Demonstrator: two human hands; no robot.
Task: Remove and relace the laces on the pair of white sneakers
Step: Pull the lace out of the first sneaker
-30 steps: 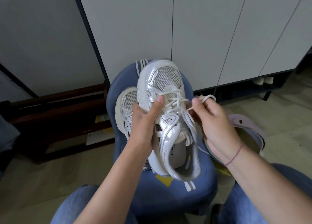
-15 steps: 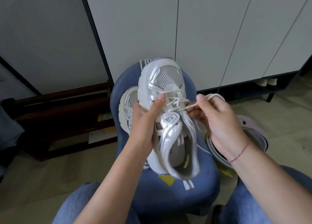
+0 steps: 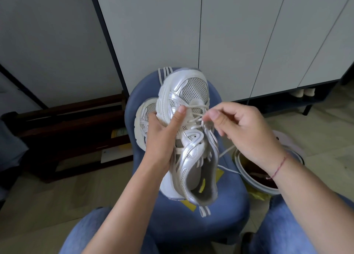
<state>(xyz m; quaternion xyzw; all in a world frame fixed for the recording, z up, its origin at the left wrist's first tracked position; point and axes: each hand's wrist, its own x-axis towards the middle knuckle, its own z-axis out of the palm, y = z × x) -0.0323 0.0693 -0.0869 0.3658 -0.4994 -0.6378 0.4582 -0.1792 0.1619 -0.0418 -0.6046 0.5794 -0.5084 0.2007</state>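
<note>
My left hand (image 3: 162, 138) grips a white and silver sneaker (image 3: 188, 131) by its left side, thumb pressed on the upper near the eyelets, toe pointing away from me. My right hand (image 3: 243, 133) pinches the white lace (image 3: 199, 117) between thumb and forefinger at the crossings on the shoe's right side. A loose lace end (image 3: 228, 150) trails down to the right. The second sneaker (image 3: 143, 123) lies on the blue stool (image 3: 210, 215) behind my left hand, mostly hidden.
White cabinet doors (image 3: 239, 39) stand just behind the stool. A round bin (image 3: 268, 177) sits on the floor to the right, under my right wrist. A dark wooden rack (image 3: 67, 131) lies at the left. My knees in jeans flank the stool.
My right hand let the pulled-out loop go slack and moved left, back onto the lace crossings over the eyelets. My left hand keeps its hold on the sneaker.
</note>
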